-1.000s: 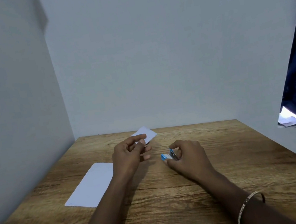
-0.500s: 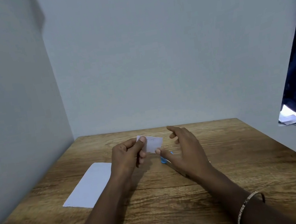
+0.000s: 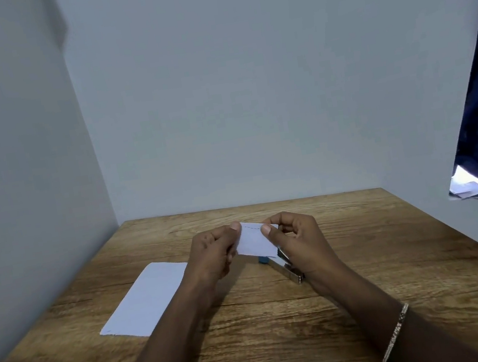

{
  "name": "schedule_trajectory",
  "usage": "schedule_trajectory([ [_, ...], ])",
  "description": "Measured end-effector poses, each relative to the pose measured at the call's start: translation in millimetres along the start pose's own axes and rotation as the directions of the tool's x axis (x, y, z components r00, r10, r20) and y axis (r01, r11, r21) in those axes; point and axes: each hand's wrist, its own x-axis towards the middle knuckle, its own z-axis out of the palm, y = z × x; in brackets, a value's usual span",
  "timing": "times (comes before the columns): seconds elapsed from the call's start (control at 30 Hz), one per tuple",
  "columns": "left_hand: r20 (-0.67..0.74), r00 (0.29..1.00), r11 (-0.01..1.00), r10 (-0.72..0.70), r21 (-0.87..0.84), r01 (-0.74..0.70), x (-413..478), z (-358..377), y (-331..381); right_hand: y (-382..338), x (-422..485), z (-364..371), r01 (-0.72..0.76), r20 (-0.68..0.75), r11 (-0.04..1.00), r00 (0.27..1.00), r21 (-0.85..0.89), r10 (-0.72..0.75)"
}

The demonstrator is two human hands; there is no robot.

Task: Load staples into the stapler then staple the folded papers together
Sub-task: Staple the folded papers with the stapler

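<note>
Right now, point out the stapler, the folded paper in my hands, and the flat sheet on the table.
stapler (image 3: 288, 271): head view, on its metal body.
folded paper (image 3: 254, 240): head view, centre of its white face.
flat sheet (image 3: 147, 300): head view, middle of the sheet.
</note>
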Motion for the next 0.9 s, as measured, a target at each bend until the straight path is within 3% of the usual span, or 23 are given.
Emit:
schedule_trajectory([
  [0.17, -0.027, 1.0, 0.992, 0.001, -0.123, -0.004, -0.8, -0.2, -1.7, -1.2, -1.5, 1.8, -0.027, 0.031, 1.0, 0.999, 0.014, 0.026],
  [0.6, -0.027, 0.996, 0.996, 0.089, 0.014, -0.088, 1.3, -3.1, -4.7, -7.0, -3.5, 1.0, 0.023, 0.038, 1.0, 0.999, -0.007, -0.023],
  [0.8, -0.1, 0.986, 0.986, 0.131, 0.117, -0.119, 4.3, -4.4, -5.2, -7.8, -6.0, 1.7, 0.112, 0.065, 0.991, 0.992, -0.072, -0.107],
  [0.9, -0.065, 0.987, 0.985, 0.146, 0.098, -0.14, 4.9, -5.2, -5.5, -6.8, -5.2, 0.5, 0.169, 0.06, 0.98, 0.985, -0.106, -0.163],
])
